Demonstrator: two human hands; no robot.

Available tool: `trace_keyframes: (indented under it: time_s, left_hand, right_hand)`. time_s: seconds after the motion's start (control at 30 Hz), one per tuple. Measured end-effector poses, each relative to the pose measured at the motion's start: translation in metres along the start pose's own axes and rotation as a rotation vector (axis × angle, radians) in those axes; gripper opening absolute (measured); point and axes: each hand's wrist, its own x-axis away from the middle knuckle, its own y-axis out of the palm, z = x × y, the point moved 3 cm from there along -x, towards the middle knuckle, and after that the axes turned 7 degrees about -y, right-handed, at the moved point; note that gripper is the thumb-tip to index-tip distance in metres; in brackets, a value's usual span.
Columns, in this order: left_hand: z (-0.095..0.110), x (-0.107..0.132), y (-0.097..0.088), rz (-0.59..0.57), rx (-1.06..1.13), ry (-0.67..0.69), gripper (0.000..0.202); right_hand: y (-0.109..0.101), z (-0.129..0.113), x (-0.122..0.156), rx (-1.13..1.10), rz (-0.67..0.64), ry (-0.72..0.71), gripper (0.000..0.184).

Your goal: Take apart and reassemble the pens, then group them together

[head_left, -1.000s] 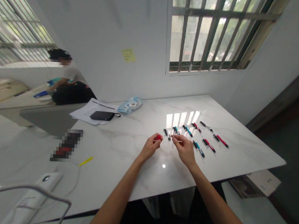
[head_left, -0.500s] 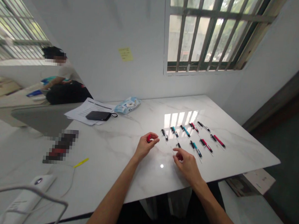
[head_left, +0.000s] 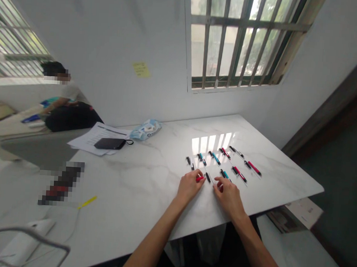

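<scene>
"Red plastic first: where is it?"

"The red pen barrel (head_left: 200,178) is in the left hand (head_left: 190,186), at that hand's one o'clock. The thumb and fingers are curled closed around it, so only part of it shows."

"And the right hand (head_left: 228,195)?"

"Its fingers are bent, with a small gap between thumb and forefinger. A thin pen refill (head_left: 211,180) slants toward them from ten o'clock. I cannot tell whether they pinch its near end or merely sit beside it."

"What lies between the hands?"

"A black pen grip (head_left: 207,177), on the white marble-patterned table (head_left: 126,194). Take that as the clock's centre, with twelve toward the wall (head_left: 104,64)."

"Go round, then."

"Another black grip (head_left: 188,160) lies at ten, a teal pen (head_left: 201,159) at eleven, and a second teal pen (head_left: 215,158) near one. Beyond that, also at one, is a red pen (head_left: 225,153). A third teal pen (head_left: 226,175) lies at three, just past the right hand's fingers, which partly cover it."

"Farther out?"

"Toward ten, a blue-and-white soft packet (head_left: 145,129). Past nine, a black case (head_left: 110,143) with a wrist loop, resting on printed sheets (head_left: 81,141)."
</scene>
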Motion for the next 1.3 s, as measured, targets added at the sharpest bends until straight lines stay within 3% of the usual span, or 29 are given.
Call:
trace_keyframes:
  time_s: [0.1,0.23,0.6,1.03,1.2,1.3]
  left_hand:
    - [-0.005,0.002,-0.004,0.009,0.064,-0.008,0.012]
    - [-0.007,0.006,-0.006,-0.027,-0.049,0.023,0.011]
    - [0.014,0.006,0.011,-0.050,-0.175,0.019,0.012]
    - [0.011,0.004,0.017,-0.016,-0.212,-0.010,0.014]
    - [0.012,0.007,0.014,-0.027,-0.142,0.018,0.011]
    - [0.020,0.014,0.005,0.021,0.072,0.044,0.015]
  right_hand:
    - [0.000,-0.002,0.011,0.004,0.009,-0.054,0.028]
    - [0.001,-0.006,0.019,-0.007,0.031,-0.087,0.028]
    - [0.002,-0.007,0.020,-0.019,-0.017,-0.108,0.029]
    - [0.002,-0.007,0.021,0.006,-0.002,-0.160,0.026]
    - [0.001,-0.008,0.022,-0.012,0.003,-0.170,0.025]
    - [-0.004,-0.009,0.023,-0.093,0.044,-0.175,0.023]
